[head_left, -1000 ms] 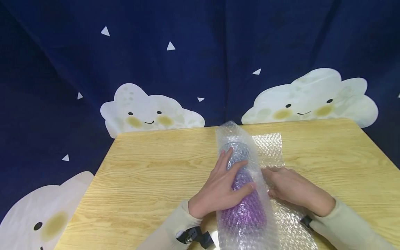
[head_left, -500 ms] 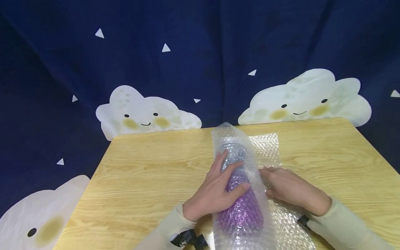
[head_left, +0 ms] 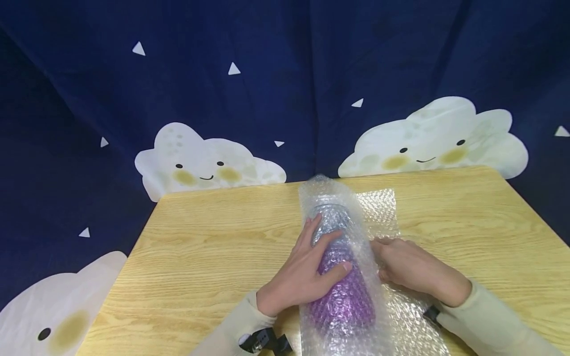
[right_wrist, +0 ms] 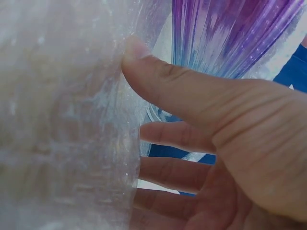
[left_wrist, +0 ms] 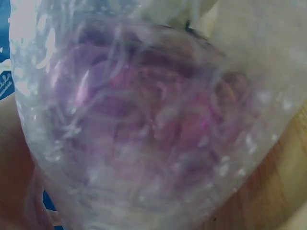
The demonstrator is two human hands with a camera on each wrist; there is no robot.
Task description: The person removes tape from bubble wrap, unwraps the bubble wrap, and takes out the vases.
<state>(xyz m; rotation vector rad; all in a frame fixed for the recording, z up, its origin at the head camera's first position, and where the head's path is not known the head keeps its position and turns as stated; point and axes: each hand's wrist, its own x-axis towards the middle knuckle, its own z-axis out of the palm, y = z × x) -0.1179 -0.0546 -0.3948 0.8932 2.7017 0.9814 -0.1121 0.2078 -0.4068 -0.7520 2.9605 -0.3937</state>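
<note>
A ribbed purple-and-blue glass vase (head_left: 343, 304) lies on the table inside bubble wrap (head_left: 327, 190). My left hand (head_left: 298, 277) rests over the wrapped vase, fingers spread and thumb lying across its purple part. On the vase's right side my right hand (head_left: 414, 269) pinches an edge of the wrap. In the right wrist view the thumb (right_wrist: 168, 81) presses one face of that wrap, with several fingers behind it, and the bare vase (right_wrist: 211, 36) shows beyond. The left wrist view has the purple vase (left_wrist: 144, 100) blurred through the plastic.
More bubble wrap (head_left: 378, 210) lies flat to the right of the vase and under the right forearm. The wooden table (head_left: 200, 257) ends at a dark blue curtain (head_left: 222, 29) printed with clouds. Each wrist carries a small black device (head_left: 262, 340).
Everything sits slightly further left in the head view, as the view has shifted. Both hands keep their positions on the vase and the wrap.
</note>
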